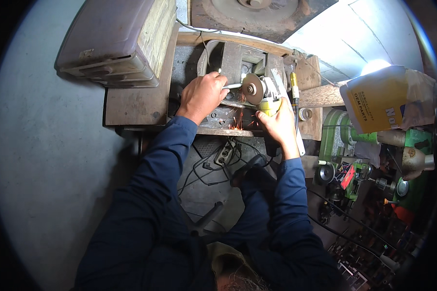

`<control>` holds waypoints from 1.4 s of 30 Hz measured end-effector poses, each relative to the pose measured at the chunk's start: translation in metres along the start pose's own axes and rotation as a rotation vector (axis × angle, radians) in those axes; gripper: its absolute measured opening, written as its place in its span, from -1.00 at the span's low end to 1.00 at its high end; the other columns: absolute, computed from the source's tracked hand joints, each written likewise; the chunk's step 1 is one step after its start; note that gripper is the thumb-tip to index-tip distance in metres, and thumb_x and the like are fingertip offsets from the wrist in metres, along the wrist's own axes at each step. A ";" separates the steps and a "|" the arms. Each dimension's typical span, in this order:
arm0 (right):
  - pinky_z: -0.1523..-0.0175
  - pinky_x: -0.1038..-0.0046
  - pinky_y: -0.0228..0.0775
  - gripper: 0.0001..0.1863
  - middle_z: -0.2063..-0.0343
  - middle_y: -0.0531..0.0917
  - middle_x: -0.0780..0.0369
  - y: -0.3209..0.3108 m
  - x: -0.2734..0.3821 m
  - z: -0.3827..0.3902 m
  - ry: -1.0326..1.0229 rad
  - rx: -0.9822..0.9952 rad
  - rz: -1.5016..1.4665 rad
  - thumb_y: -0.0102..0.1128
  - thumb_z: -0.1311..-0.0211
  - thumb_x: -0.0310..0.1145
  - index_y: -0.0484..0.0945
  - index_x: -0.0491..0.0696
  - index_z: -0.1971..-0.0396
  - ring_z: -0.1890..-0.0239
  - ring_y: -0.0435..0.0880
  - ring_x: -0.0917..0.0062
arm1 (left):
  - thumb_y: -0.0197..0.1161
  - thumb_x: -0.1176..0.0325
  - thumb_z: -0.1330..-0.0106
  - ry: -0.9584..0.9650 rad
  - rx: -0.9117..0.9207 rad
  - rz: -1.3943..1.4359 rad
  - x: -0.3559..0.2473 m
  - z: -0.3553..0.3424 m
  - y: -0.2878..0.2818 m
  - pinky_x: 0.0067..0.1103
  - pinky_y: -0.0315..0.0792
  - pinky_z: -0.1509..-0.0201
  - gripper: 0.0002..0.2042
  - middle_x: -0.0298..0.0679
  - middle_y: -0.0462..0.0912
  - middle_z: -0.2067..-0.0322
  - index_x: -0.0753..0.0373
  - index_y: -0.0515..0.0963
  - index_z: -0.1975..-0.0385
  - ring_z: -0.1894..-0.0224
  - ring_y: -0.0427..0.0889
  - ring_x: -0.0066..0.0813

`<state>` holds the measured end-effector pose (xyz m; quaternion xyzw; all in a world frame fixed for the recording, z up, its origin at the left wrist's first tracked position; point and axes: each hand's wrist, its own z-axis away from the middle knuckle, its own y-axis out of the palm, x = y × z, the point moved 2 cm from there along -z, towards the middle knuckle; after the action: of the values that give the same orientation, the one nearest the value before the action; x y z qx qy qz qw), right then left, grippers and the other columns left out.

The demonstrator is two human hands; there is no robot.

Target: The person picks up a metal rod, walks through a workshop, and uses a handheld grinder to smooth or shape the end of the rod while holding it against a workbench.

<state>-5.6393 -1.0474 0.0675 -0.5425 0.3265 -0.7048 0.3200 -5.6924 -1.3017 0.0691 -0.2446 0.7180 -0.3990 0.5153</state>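
Observation:
My left hand [200,97] is closed on a pale metal rod [231,86], which reaches right to the disc [252,89] of an angle grinder. My right hand [278,123] grips the grinder's yellow body [268,106]. Orange sparks [238,123] fall below the disc onto the scuffed workbench [137,110]. Behind my hands is a metal fixture [230,60] with blocks on a rounded base. A long steel ruler-like strip [300,145] and a yellow cylindrical tool [293,82] lie to the right of the grinder.
A plastic drawer box [102,39] sits at back left, a rusty machine plate [257,22] at back. At right are a yellow printed bag [371,99], a green lathe [337,145] and a lamp shade [412,162]. A power strip [223,154] and cables lie under the bench.

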 end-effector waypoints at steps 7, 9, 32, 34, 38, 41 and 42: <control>-0.19 0.16 0.50 -0.04 0.01 0.64 -0.22 0.001 -0.003 0.000 0.008 -0.024 0.018 0.52 0.01 -0.13 0.24 -0.36 -0.29 -0.09 0.65 -0.03 | 0.44 0.29 -0.23 -0.005 0.006 0.000 0.000 -0.001 0.002 -0.26 0.61 0.16 -0.80 -0.15 0.71 0.30 0.26 0.70 0.27 0.28 0.72 -0.05; -0.15 0.15 0.51 -0.08 0.04 0.65 -0.20 -0.003 0.004 0.001 0.028 0.024 -0.009 0.52 -0.01 -0.14 0.26 -0.34 -0.26 -0.06 0.67 -0.01 | 0.43 0.28 -0.24 -0.009 0.007 -0.006 0.000 0.000 0.001 -0.26 0.61 0.16 -0.80 -0.15 0.71 0.30 0.26 0.70 0.27 0.27 0.72 -0.05; -0.02 0.21 0.57 -0.14 0.19 0.71 -0.14 -0.002 0.003 0.003 -0.111 -0.071 -0.005 0.53 -0.01 -0.17 0.30 -0.38 -0.19 0.10 0.75 0.05 | 0.40 0.23 -0.25 -0.011 0.003 0.013 0.000 0.002 0.001 -0.23 0.60 0.18 -0.79 -0.14 0.68 0.32 0.23 0.69 0.29 0.29 0.71 -0.02; -0.05 0.22 0.57 -0.10 0.16 0.70 -0.17 -0.001 0.000 0.002 -0.103 -0.058 -0.003 0.53 -0.01 -0.16 0.29 -0.40 -0.22 0.07 0.75 0.05 | 0.40 0.22 -0.25 -0.012 0.002 0.013 0.001 0.002 0.002 -0.23 0.60 0.17 -0.79 -0.14 0.68 0.32 0.23 0.69 0.29 0.29 0.71 -0.02; -0.09 0.21 0.54 -0.14 0.09 0.68 -0.15 0.004 -0.009 0.002 -0.107 -0.106 0.013 0.54 0.00 -0.16 0.32 -0.35 -0.19 0.02 0.72 0.05 | 0.38 0.20 -0.27 -0.006 0.000 0.009 0.001 0.001 0.002 -0.23 0.60 0.18 -0.78 -0.13 0.68 0.33 0.23 0.69 0.29 0.29 0.71 -0.02; -0.10 0.22 0.54 -0.14 0.09 0.68 -0.14 0.002 -0.006 0.002 -0.095 -0.088 0.020 0.54 0.00 -0.18 0.32 -0.35 -0.20 0.01 0.72 0.05 | 0.37 0.20 -0.28 0.000 0.000 0.003 0.002 0.001 0.003 -0.22 0.59 0.18 -0.78 -0.12 0.67 0.35 0.24 0.69 0.29 0.29 0.71 -0.02; -0.11 0.24 0.55 -0.03 0.09 0.68 -0.18 0.000 -0.004 0.002 -0.075 -0.048 0.030 0.51 -0.01 -0.19 0.23 -0.45 -0.31 0.01 0.73 0.06 | 0.37 0.20 -0.28 -0.001 -0.001 0.003 0.002 0.001 0.003 -0.22 0.59 0.18 -0.78 -0.12 0.67 0.35 0.24 0.69 0.29 0.29 0.71 -0.02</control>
<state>-5.6368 -1.0443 0.0652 -0.5711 0.3389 -0.6711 0.3294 -5.6918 -1.3018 0.0656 -0.2439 0.7181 -0.3979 0.5162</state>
